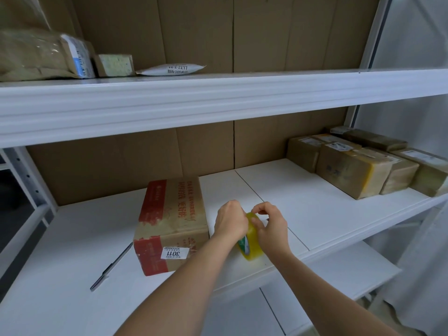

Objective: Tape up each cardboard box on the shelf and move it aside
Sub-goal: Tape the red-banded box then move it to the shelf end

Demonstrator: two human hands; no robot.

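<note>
A cardboard box (pixel 169 224) with red printing and a white "3011" label lies on the white middle shelf (pixel 315 204). Just right of it, a roll of yellowish tape (pixel 252 243) stands on edge on the shelf. My left hand (pixel 230 221) grips the roll from the left side. My right hand (pixel 270 226) is on the roll's right side, its fingertips pinching at the top of the roll. The roll's middle is partly hidden by both hands.
Several taped boxes (pixel 358 170) are stacked at the shelf's right end. A pen (pixel 110 271) lies left of the box. The upper shelf (pixel 218 103) holds parcels (pixel 43 54) and a white pouch (pixel 172 69). Cardboard sheets line the back.
</note>
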